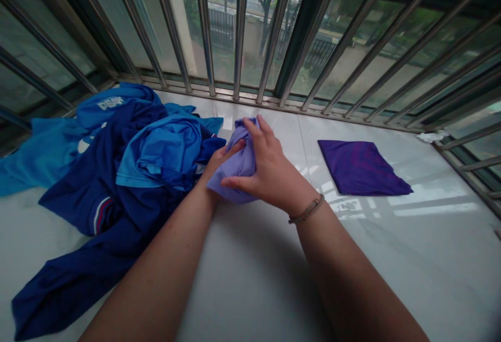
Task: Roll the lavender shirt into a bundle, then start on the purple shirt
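A bunched lavender cloth garment (238, 167) sits on the white marble ledge (254, 274), gripped between my two hands. My left hand (221, 160) holds its left side, with the fingers curling over the edge. My right hand (266, 167) lies across its top and right side, fingers spread, with a brown cord bracelet (307, 209) on the wrist. Just left of my left hand is a heaped pile of blue and navy clothes (133, 169). A flat, folded purple garment (362, 168) lies to the right of my right hand, apart from it.
Steel window bars (238, 28) and a glass pane run along the far edge of the ledge, with a street and trees outside. A small white scrap (430, 136) lies in the far right corner. Pale light patches fall on the marble near the purple garment.
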`<state>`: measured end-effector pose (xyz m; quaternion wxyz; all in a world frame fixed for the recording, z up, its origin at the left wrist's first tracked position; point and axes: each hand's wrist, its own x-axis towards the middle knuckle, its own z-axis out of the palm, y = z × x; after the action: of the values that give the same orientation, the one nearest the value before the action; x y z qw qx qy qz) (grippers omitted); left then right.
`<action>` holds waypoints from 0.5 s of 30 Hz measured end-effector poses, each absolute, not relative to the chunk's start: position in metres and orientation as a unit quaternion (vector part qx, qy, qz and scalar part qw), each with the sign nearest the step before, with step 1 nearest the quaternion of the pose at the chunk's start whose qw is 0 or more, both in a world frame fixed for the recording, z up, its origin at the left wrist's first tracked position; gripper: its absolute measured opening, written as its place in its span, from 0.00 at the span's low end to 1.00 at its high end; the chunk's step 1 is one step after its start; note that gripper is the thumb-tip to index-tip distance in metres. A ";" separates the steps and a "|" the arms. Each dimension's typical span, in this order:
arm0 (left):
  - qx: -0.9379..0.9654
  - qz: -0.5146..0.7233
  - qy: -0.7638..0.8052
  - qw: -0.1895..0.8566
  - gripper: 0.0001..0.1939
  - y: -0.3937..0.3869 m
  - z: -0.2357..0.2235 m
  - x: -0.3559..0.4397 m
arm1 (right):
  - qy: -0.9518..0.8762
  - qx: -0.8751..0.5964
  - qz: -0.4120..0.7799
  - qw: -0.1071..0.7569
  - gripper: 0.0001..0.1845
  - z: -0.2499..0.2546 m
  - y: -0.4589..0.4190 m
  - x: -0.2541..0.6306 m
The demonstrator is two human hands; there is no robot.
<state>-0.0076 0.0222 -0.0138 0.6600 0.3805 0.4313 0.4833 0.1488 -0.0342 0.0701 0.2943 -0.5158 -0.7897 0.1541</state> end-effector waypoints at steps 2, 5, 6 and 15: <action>0.363 0.484 0.420 0.677 0.24 0.022 -0.015 -0.008 | -0.804 -0.517 0.175 0.236 0.71 0.065 -0.037 0.146; 0.352 0.493 0.397 0.689 0.27 0.018 -0.013 -0.008 | -0.787 -0.552 0.186 0.203 0.67 0.065 -0.036 0.145; 0.363 0.495 0.389 0.687 0.29 0.016 -0.012 -0.008 | -0.780 -0.563 0.188 0.198 0.64 0.067 -0.036 0.146; 0.644 0.434 0.455 0.437 0.41 -0.004 0.005 -0.002 | -0.746 -0.637 0.188 0.055 0.31 0.080 -0.032 0.166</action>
<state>-0.0020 -0.0043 0.0048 0.4366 0.6436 0.4545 0.4342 0.1656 -0.0319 0.0805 0.0552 -0.6369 -0.7457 0.1876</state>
